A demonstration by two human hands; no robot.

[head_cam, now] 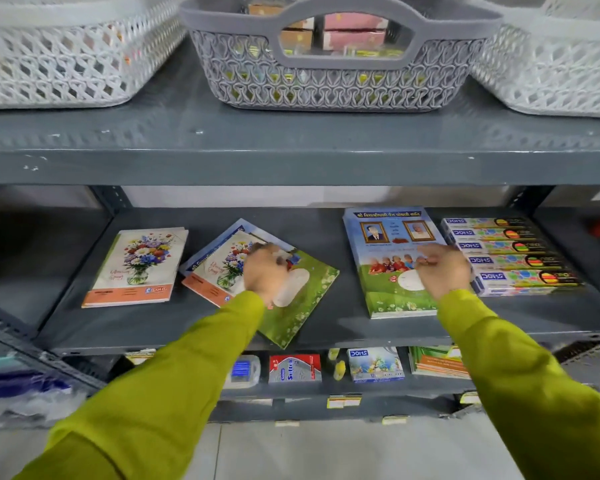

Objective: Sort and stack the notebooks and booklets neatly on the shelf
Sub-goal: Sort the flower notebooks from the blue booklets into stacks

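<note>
On the middle shelf, to the left of the neat blue-and-green pile, lies a loose heap of booklets skewed at an angle, a flower-cover notebook on top of a blue one and a green-cover booklet jutting past the front lip. These look thin, light and floppy, with glossy covers that probably slide over one another, so a pinch at one corner would likely let them sag or fan out; the safer hold seems to be along a long edge or the spine, thumb above and fingers beneath, squaring the heap before lifting. The left hand is over the middle of that heap, blurred, its fingers seemingly bent downward onto the covers; whether it pinches a cover or only presses on it I cannot tell. The right hand hovers over or rests on the neat pile, fingers loosely curled and holding nothing that I can make out. Further left of the heap a second flower notebook lies flat and squarely alone, a likely base for its twin. Right of the neat pile, touching or just beside it, sit stacked pencil boxes. Above, on the upper shelf, stands a grey basket between two white ones.
</note>
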